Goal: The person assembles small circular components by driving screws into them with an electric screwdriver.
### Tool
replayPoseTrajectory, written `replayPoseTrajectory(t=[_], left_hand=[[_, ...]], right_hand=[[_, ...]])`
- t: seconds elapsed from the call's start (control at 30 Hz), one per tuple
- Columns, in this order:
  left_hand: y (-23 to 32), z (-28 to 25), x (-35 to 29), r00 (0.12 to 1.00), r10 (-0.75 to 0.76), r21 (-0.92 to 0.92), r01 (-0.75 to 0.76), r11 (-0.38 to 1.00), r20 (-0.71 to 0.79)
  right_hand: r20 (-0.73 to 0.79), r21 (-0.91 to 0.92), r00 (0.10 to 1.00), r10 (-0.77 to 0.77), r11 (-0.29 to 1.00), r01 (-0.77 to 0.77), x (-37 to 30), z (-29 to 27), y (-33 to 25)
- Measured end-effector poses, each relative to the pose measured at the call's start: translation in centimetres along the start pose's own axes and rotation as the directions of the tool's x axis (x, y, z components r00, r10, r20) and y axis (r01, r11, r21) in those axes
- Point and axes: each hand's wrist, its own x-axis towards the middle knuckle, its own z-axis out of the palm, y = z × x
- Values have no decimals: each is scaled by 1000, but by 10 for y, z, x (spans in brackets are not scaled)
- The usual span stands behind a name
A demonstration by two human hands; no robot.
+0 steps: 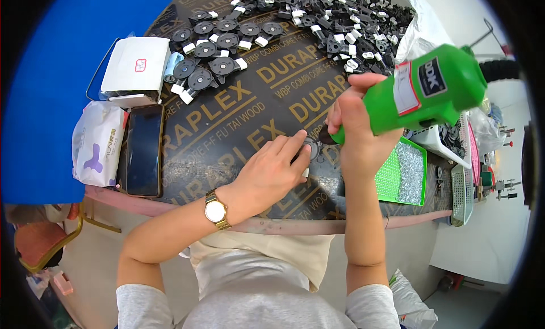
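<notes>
My right hand (357, 116) is wrapped round a green power screwdriver (420, 84), which has a black cable at its far end. Its dark nose points down and left, close to a black round plastic part (312, 149) on the table. The fingers of my left hand (275, 170) hold that part against the tabletop, covering much of it; a bit of white shows below. Whether the tool's tip touches the part, I cannot tell. Beside my right forearm lies a green tray (389, 181) holding many small silvery screws (411, 171).
Several black round assemblies with white tabs (227, 41) lie at the back left. A large heap of black and white parts (355, 25) fills the back right. At left are a white box (136, 65), a tissue pack (97, 144) and a phone (143, 151). White baskets (462, 195) stand at right.
</notes>
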Motion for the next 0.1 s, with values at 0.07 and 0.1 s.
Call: replayPoseTrajectory(t=[0.07, 0.1], left_hand=[[-1, 1, -1, 1000, -11, -15, 11, 1000, 9], [-1, 2, -2, 1000, -11, -21, 11, 1000, 15]], right_hand=[[7, -143, 996, -91, 986, 91, -4, 6, 2], [20, -282, 984, -177, 943, 175, -7, 8, 4]])
